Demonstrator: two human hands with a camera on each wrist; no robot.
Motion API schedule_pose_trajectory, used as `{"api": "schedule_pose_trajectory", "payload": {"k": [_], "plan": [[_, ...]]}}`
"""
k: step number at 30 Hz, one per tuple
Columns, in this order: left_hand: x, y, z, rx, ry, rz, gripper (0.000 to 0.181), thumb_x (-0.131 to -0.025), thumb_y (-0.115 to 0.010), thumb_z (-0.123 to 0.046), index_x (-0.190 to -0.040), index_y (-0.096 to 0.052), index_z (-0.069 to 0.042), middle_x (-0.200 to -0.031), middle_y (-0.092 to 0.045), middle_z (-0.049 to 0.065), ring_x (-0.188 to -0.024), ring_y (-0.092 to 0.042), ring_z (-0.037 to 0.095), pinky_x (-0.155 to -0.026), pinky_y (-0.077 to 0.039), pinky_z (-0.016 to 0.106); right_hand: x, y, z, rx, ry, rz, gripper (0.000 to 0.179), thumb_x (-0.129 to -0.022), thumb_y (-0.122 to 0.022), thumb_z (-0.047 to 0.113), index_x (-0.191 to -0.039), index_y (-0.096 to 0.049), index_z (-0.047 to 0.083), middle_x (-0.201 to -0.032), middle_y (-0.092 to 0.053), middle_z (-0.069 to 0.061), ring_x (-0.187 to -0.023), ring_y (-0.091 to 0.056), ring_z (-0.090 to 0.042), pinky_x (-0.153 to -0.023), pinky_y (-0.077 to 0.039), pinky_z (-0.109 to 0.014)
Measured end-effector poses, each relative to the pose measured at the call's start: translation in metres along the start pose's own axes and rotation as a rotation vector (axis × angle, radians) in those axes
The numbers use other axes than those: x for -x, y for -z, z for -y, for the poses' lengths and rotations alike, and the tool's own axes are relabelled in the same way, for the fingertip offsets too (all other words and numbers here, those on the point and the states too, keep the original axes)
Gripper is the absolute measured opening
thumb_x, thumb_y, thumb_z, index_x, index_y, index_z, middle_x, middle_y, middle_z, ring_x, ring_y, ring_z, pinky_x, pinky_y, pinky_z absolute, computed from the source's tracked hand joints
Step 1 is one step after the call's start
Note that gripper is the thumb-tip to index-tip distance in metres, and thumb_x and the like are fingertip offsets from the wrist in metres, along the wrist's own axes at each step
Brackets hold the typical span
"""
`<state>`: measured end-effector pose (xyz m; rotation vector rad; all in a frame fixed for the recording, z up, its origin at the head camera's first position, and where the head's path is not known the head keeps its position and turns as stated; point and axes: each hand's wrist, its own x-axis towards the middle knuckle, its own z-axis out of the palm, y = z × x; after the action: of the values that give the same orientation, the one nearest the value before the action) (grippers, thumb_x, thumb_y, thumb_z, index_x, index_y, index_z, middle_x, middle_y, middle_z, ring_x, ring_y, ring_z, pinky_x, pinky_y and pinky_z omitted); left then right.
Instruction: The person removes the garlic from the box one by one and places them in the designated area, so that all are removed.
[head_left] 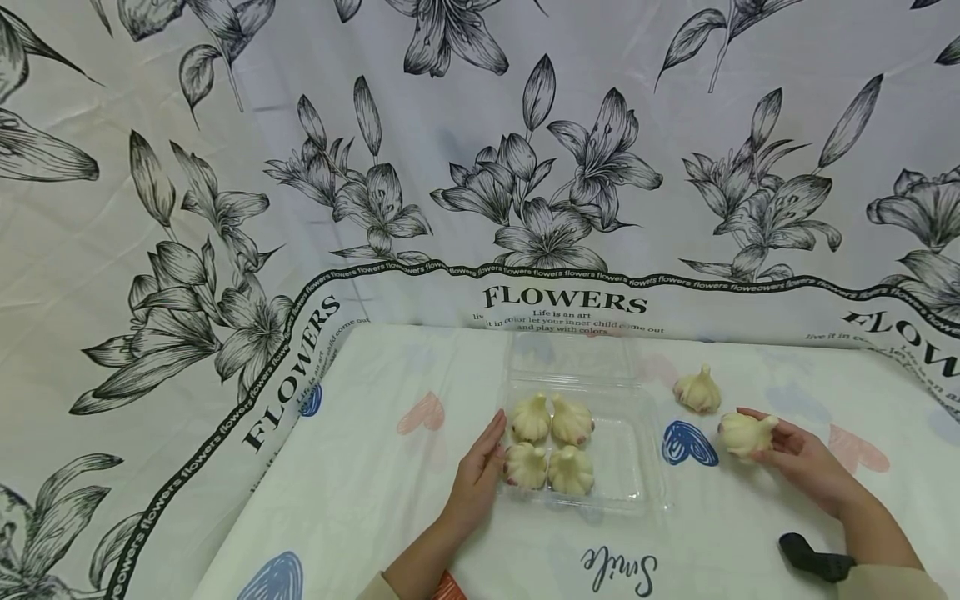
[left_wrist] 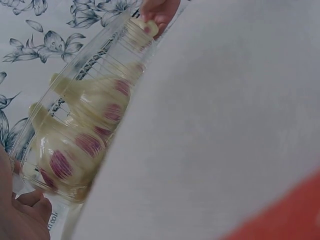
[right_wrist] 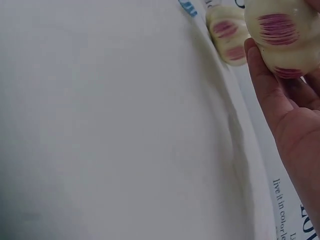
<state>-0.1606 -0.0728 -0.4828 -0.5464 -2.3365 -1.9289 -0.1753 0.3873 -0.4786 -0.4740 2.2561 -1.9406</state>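
Observation:
A clear plastic clamshell box [head_left: 622,458] lies with its lid [head_left: 573,358] folded back. Several garlic bulbs [head_left: 572,471] sit in its left half, pale with purple patches low on their sides in the left wrist view. Along the box's left wall, my left hand [head_left: 480,462] rests with fingers fairly straight. To the right of the box, my right hand [head_left: 802,462] grips another garlic bulb [head_left: 746,435] between thumb and fingers, close over the cloth. One more loose garlic bulb [head_left: 697,390] stands just beyond it.
The white tablecloth [head_left: 390,508] carries printed hearts and lettering. A flower-printed curtain [head_left: 510,192] rises behind and at the left. Near my right forearm is a black object [head_left: 813,560]; a red-orange item [head_left: 448,587] shows beside my left forearm.

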Motion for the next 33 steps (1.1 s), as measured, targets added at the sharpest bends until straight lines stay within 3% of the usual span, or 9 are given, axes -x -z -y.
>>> {"api": "schedule_pose_trajectory", "payload": {"k": [9, 21, 26, 33], "plan": [[0.0, 0.0, 0.001, -0.001, -0.001, -0.001, 0.043, -0.1, -0.037, -0.007, -0.141, -0.033, 0.004, -0.153, -0.026, 0.012, -0.142, -0.021, 0.027, -0.106, -0.019, 0.004, -0.001, 0.017, -0.006, -0.014, -0.038, -0.014, 0.05, -0.092, -0.05, -0.004, -0.132, -0.049, 0.026, -0.122, -0.052, 0.032, -0.108, -0.048, 0.018, -0.082, -0.043, -0.002], [0.001, 0.001, 0.002, 0.006, 0.006, 0.007, 0.043, -0.1, -0.036, -0.006, -0.142, -0.032, 0.003, -0.153, -0.024, 0.012, -0.142, -0.02, 0.027, -0.105, -0.018, 0.004, -0.01, 0.036, -0.006, -0.037, -0.158, -0.043, 0.047, -0.094, -0.049, 0.001, -0.123, -0.053, 0.037, -0.114, -0.052, 0.035, -0.099, -0.05, 0.017, -0.077, -0.045, -0.005], [0.001, 0.0, 0.001, 0.005, 0.001, 0.009, 0.043, -0.1, -0.036, -0.006, -0.142, -0.032, 0.003, -0.153, -0.024, 0.011, -0.142, -0.02, 0.027, -0.105, -0.018, 0.004, -0.016, 0.045, -0.004, -0.055, -0.237, -0.082, 0.043, -0.094, -0.052, 0.005, -0.116, -0.054, 0.042, -0.108, -0.051, 0.039, -0.096, -0.049, 0.019, -0.076, -0.047, -0.005], [0.001, 0.0, 0.0, -0.003, -0.005, 0.003, 0.043, -0.101, -0.036, -0.008, -0.142, -0.032, 0.002, -0.153, -0.025, 0.011, -0.142, -0.021, 0.027, -0.105, -0.019, 0.004, -0.027, 0.054, -0.002, -0.06, -0.285, -0.131, 0.041, -0.092, -0.056, 0.007, -0.112, -0.055, 0.043, -0.103, -0.052, 0.039, -0.091, -0.049, 0.017, -0.073, -0.046, -0.006]]}}
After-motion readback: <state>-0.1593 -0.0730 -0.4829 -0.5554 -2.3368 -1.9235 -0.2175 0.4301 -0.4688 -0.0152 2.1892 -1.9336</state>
